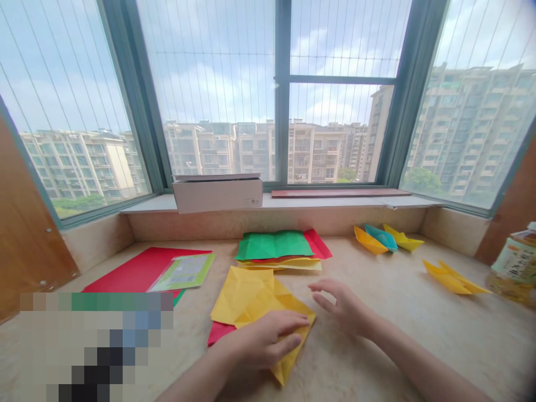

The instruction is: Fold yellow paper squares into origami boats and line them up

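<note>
My left hand [268, 338] lies over a creased yellow sheet of paper [288, 363], its fingers stretched out to the right. Another yellow folded sheet [228, 293] lies under and beside it, and a red paper [220, 333] pokes out at the lower left. To the right of these sheets, my right hand [341, 307] hovers or rests near the tabletop, fingers apart with nothing between them. Part of the yellow paper is hidden beneath my left hand and forearm.
Behind lie creased green paper [274, 244], red paper [317, 244] and yellow paper [288, 264]. At left are red sheets [129, 271] and a clear packet [184, 272]. Folded paper boats [371, 240], another yellow boat [454, 278] and a bottle [516, 265] stand right. A white box [218, 195] sits on the sill.
</note>
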### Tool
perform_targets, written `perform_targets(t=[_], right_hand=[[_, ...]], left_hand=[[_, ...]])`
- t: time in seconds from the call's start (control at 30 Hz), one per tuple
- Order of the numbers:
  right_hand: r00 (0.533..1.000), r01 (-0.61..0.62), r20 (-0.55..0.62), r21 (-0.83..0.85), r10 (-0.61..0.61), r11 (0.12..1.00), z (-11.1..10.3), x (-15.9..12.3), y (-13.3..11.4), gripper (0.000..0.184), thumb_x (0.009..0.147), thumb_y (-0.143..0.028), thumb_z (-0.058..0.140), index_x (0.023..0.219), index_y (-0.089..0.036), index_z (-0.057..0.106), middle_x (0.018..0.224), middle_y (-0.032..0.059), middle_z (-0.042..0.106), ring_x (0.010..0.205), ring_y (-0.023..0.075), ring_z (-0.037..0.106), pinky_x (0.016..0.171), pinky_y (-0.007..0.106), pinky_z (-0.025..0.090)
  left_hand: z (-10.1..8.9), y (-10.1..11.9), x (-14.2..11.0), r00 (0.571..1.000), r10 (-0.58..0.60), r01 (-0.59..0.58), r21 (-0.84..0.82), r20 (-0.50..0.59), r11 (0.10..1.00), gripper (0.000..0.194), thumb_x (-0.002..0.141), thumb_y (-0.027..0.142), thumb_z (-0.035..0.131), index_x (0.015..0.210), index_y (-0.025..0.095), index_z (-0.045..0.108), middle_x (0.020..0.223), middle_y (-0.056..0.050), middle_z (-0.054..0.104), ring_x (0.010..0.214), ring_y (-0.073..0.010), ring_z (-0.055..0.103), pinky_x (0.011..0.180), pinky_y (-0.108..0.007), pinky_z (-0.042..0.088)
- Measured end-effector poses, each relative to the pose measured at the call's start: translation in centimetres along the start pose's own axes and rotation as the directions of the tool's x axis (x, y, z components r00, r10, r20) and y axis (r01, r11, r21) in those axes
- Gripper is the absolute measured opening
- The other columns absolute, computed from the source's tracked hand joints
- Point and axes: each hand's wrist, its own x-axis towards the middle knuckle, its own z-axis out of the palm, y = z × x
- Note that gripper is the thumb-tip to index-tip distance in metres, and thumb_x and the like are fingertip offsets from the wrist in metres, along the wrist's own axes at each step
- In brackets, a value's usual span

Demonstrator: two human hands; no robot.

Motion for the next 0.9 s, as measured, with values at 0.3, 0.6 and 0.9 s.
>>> perform_targets(t=[0.3,0.6,0.9], right_hand=[[0.997,0.033,0.068,0.028,-0.035,0.999,2.5,-0.3,-2.0,0.040,0.084,-0.022,0.063,0.123,-0.023,0.067,0.107,0.0081,0.072,0.101,0.0256,0.064,0.097,0.042,0.048],[0.984,0.179,-0.039,0.158,-0.175,0.971,-0.8,0.2,-2.4,0.033,0.096,-0.028,0.049,0.123,-0.028,0.067,0.112,0.0085,0.070,0.102,0.0219,0.066,0.090,0.036,0.054],[0.986,0.055,-0.169,0.297,-0.004,0.953,-0.8,-0.3,-2.6,0.050,0.089,-0.040,0.062,0.137,-0.025,0.055,0.103,0.0075,0.071,0.096,0.0229,0.066,0.090,0.039,0.054]], left_hand=[[0.3,-0.1,0.6,0.998,0.056,-0.059,0.137,0.026,0.989,0.039,0.082,0.018,0.065,0.120,0.028,0.066,0.126,-0.006,0.063,0.114,-0.0241,0.061,0.100,-0.033,0.049],[-0.2,-2.4,0.5,0.795,-0.041,0.234,0.243,-0.606,0.941,0.083,0.087,0.027,0.061,0.156,0.025,0.015,0.157,-0.015,0.030,0.146,-0.0321,0.025,0.117,-0.054,0.025],[0.0,-0.7,1.6,0.795,-0.326,0.074,-0.451,-0.512,0.890,0.041,0.086,0.045,0.062,0.114,0.016,0.069,0.095,-0.010,0.074,0.089,-0.0256,0.067,0.079,-0.034,0.054]])
